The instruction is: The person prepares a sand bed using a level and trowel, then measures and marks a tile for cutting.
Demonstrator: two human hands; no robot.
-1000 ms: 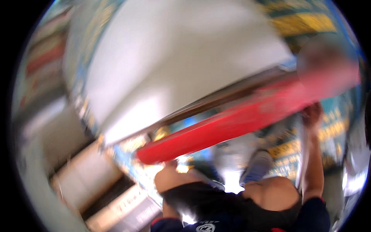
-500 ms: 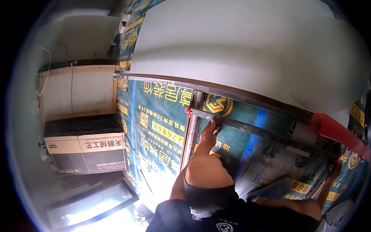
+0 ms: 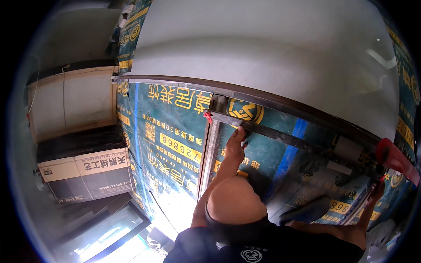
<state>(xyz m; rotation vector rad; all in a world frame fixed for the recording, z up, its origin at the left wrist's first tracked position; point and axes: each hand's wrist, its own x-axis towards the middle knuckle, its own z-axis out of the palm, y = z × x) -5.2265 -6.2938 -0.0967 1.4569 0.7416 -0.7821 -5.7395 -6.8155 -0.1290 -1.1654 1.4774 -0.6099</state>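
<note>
Fingers of the left hand (image 3: 235, 147) are pressing flat, unclenched, on the dark bar (image 3: 280, 133); beyond that grip the right hand (image 3: 376, 192) is reaching under the red level (image 3: 397, 160), closure unclear. Leaning harder could be shifting the bar, I reckon.

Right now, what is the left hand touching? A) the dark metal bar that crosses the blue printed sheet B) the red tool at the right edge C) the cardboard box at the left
A: the left hand rests its fingertips on the dark metal bar, far from the cardboard box.
</note>
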